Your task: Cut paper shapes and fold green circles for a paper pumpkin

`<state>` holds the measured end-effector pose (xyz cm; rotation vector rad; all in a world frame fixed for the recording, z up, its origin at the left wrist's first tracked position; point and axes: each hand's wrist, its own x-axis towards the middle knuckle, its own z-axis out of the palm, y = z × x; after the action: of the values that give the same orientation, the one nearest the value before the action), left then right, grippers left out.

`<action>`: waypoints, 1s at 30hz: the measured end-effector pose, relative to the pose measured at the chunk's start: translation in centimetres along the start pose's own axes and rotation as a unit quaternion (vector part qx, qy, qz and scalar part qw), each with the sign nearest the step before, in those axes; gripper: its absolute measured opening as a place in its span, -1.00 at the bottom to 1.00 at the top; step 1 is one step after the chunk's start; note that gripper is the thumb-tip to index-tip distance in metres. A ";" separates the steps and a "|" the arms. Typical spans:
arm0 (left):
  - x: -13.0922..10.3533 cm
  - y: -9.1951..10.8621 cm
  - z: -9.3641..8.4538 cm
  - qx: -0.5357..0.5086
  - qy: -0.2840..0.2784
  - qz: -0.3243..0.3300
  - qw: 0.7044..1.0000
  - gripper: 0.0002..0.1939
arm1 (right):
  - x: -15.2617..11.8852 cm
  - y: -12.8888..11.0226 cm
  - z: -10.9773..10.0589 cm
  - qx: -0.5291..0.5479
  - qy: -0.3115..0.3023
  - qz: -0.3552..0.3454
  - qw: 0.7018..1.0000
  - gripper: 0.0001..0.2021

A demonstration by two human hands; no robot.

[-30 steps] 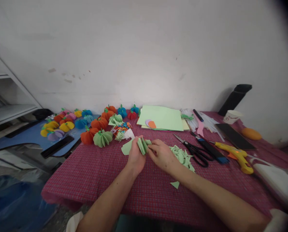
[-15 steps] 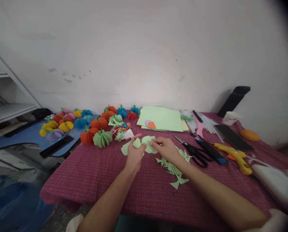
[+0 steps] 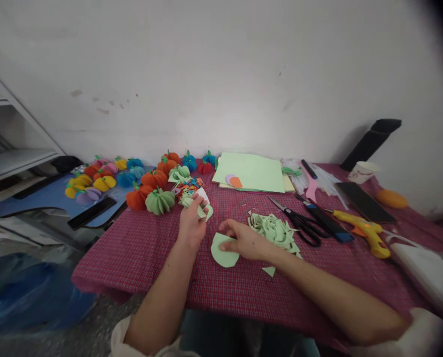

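Note:
My left hand (image 3: pixel 193 221) is closed around folded light green paper pieces (image 3: pixel 205 211), above the cloth beside a pile of coloured scraps. Between thumb and fingers, my right hand (image 3: pixel 246 242) pinches a rounded light green paper piece (image 3: pixel 224 257) low over the table; part of it is hidden under the fingers. Behind the right hand lies a heap of light green paper scraps (image 3: pixel 275 230), with one loose triangle nearer me. Left of my left hand stands a light green paper pumpkin (image 3: pixel 160 202).
Black scissors (image 3: pixel 301 223), a blue-tipped black tool (image 3: pixel 329 223) and a yellow glue gun (image 3: pixel 366 230) lie at right. Light green sheets (image 3: pixel 251 168) are stacked at the back. Several orange paper pumpkins (image 3: pixel 154 179) stand at left, more on a blue table (image 3: pixel 50 201).
My hands have moved apart: the left went left with paper pieces, the right came nearer me with the rounded piece. The scrap pile looks fuller and more heaped.

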<state>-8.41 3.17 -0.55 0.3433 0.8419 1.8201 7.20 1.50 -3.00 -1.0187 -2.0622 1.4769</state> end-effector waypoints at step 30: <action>-3.6 -3.0 1.5 0.007 -0.129 -0.169 0.977 -0.64 | 0.2 -2.3 -1.1 -0.161 0.222 -0.111 0.955 -0.87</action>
<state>-4.00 1.12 -1.00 0.4083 0.6846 1.4204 7.01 1.94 -0.48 -1.0745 -2.0298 0.7296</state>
